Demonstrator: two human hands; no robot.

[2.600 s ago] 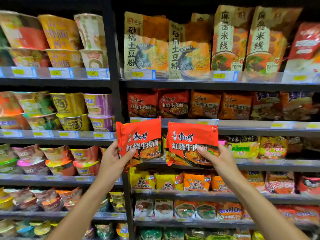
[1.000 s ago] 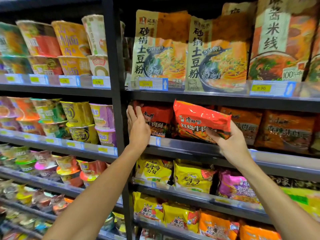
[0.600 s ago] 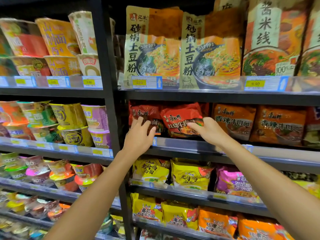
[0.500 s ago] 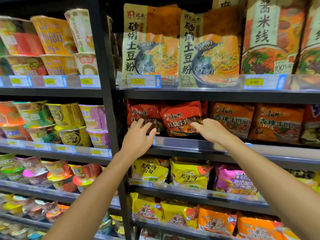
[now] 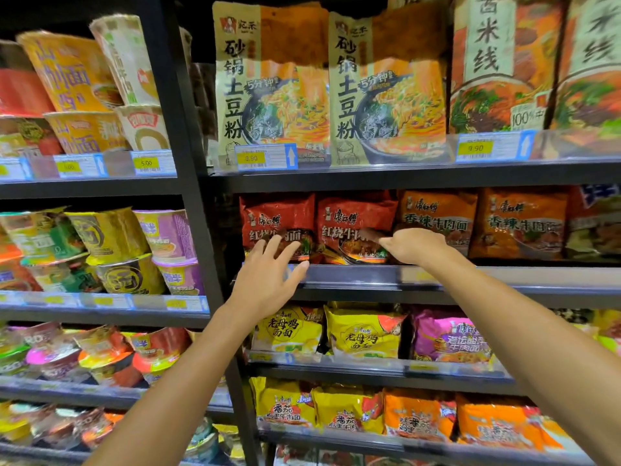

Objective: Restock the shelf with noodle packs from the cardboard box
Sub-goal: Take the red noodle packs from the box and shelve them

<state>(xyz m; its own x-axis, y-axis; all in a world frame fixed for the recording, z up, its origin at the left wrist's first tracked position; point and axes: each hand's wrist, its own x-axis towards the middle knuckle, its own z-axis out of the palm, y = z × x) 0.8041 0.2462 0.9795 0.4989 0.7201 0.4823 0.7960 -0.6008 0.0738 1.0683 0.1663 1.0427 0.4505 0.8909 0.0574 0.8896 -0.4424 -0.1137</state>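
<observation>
Two red noodle packs stand upright side by side on the second shelf (image 5: 437,277) of the right bay. My left hand (image 5: 268,274) is spread in front of the left red pack (image 5: 275,216), fingertips at its lower edge. My right hand (image 5: 413,245) reaches to the lower right corner of the right red pack (image 5: 353,220), its fingers blurred against the wrapper. Neither hand grips a pack. The cardboard box is out of view.
Orange noodle packs (image 5: 437,220) stand right of the red ones. Tall bagged noodles (image 5: 272,89) fill the shelf above, yellow packs (image 5: 363,334) the shelf below. Cup noodles (image 5: 111,250) crowd the left bay beyond a black upright post (image 5: 188,183).
Both red packs went from my hands onto the second shelf. My right hand released its pack and now only touches it; my left hand stays spread at the left pack.
</observation>
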